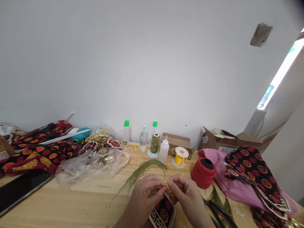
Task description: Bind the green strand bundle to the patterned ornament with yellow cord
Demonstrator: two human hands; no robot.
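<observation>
My left hand (152, 191) and my right hand (181, 190) meet at the front middle of the table, fingertips pinched close together. Between them is a thin yellow cord (169, 189), looped and gripped by both hands. Below the fingers lies a black and dark red patterned fabric piece (163, 210) with a white geometric border, partly covered by my hands. A bundle of olive-green tassel threads (140, 172) fans out behind my left hand. How the cord joins the fabric piece is hidden by my fingers.
Beside my right hand lie black-handled scissors (219, 212) and a red thread cone (203, 172). Farther back stand a yellow cord spool (180, 158), a squeeze bottle (163, 150) and an olive thread spool (155, 144). A plastic bag (92, 169) and phone (23, 190) lie left.
</observation>
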